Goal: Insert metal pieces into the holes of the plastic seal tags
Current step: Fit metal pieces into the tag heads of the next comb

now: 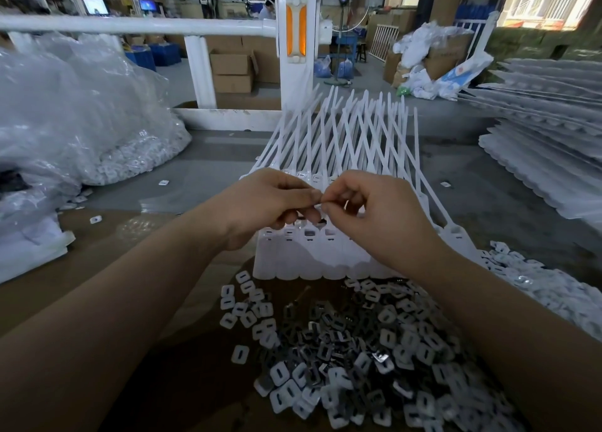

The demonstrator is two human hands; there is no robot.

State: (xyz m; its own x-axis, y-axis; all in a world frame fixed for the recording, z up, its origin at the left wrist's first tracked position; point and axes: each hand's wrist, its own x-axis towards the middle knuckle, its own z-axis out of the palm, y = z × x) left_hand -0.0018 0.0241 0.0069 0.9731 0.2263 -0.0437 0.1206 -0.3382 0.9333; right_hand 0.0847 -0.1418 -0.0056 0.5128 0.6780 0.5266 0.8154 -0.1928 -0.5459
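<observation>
Here both forearms reach forward from the near edge of the counter [182, 184] and the hands meet above the middle of it. The left hand [260, 207] is turned palm-down with its fingers curled inward, thumb and forefinger pressed together at the tip. The right hand [365, 210] faces it, fingers bent, its thumb and forefinger pinching toward the same spot. Between the two sets of fingertips sits a small pale piece [321, 205]; whether it is metal or plastic cannot be told, since the fingers hide most of it.

Directly under the hands lies a joined row of white plastic seal tags [309, 255], their flat heads toward the near edge, each with a small slot, and their long thin tails [332, 132] fanning toward the far edge. The hands cover the middle of this row.

Nearer the person, a loose heap of small metal pieces [325, 334] mixed with white slotted squares [280, 374] spreads across the near right part of the counter. A clear bag of white parts [97, 132] fills the far left corner, and stacked white tag sheets [547, 158] lie along the right edge.
</observation>
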